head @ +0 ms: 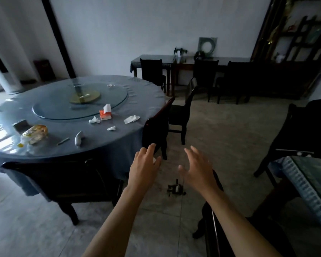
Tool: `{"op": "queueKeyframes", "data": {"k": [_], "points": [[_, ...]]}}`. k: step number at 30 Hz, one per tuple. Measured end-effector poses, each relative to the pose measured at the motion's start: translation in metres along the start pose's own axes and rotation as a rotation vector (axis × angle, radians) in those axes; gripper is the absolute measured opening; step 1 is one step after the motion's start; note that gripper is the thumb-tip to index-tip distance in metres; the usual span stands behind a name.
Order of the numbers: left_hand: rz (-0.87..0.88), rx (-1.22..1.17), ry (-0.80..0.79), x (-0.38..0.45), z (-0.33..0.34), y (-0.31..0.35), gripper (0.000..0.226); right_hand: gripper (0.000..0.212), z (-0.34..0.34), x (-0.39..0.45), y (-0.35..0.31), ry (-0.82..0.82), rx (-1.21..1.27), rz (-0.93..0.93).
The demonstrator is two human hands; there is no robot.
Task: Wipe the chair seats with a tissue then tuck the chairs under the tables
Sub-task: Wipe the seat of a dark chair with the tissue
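Note:
My left hand [145,164] reaches forward over the floor with its fingers loosely curled, and a small bit of white tissue [154,160] shows under them. Beside it my right hand [198,169] is spread and holds nothing. Under my right forearm is the back of a dark wooden chair [217,229]. One dark chair [63,180] is tucked against the near side of the round table [119,145]. A second chair [156,130] stands at the table's right edge, just beyond my left hand. A third chair [182,112] stands apart from the table.
An orange tissue box [105,115] and crumpled tissues [132,119] lie on the blue tablecloth with a food bag [34,133]. A small dark object [176,189] lies on the floor between my hands. Another table [308,182] and chair [304,130] stand at right. More chairs line the far sideboard [156,59].

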State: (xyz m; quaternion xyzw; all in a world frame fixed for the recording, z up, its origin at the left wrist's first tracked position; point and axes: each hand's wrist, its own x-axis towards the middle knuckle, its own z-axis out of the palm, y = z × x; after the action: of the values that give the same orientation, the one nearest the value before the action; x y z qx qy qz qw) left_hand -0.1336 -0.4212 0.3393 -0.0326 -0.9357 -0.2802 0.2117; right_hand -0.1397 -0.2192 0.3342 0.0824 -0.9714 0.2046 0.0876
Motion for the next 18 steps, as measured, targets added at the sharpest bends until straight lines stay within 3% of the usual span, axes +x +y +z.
{"op": "queueKeyframes", "data": {"k": [5, 11, 15, 18], "points": [[0.048, 0.009, -0.041, 0.074, 0.028, -0.03, 0.053, 0.084, 0.022, 0.071, 0.0, 0.032, 0.019, 0.046], [0.081, -0.026, -0.128, 0.186, 0.082, -0.051, 0.054, 0.072, 0.044, 0.178, 0.026, 0.061, -0.014, 0.124], [0.124, -0.071, -0.179, 0.257, 0.119, -0.046, 0.046, 0.085, 0.043, 0.239, 0.045, 0.069, 0.006, 0.212], [0.149, -0.117, -0.224, 0.305, 0.149, -0.037, 0.047, 0.074, 0.042, 0.279, 0.069, 0.1, -0.028, 0.258]]}}
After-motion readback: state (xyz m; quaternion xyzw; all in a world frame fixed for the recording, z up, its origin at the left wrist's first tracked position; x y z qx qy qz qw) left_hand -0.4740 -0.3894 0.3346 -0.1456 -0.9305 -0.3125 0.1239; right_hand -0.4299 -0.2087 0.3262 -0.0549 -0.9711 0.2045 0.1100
